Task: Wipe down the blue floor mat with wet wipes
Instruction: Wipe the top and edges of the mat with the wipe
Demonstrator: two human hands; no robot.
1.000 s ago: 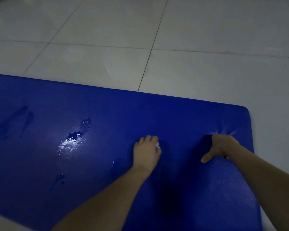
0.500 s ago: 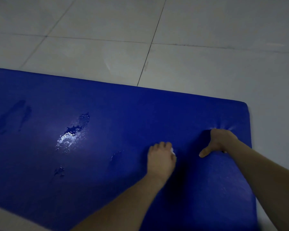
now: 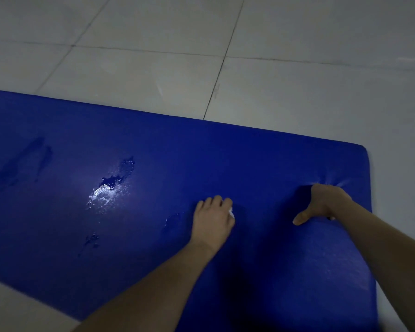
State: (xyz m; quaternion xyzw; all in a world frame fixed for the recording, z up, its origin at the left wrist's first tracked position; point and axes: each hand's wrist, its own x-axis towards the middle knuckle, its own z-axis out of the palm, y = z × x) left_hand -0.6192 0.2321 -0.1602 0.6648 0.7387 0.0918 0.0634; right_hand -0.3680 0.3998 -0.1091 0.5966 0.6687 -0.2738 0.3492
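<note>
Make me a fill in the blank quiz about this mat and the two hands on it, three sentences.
1. The left hand holds a white ___ against the mat.
2. The shiny wet patch lies to the ___ of the left hand.
3. The right hand presses a dent into the ___ mat, near its rounded corner.
Missing words: wipe; left; blue.
</note>
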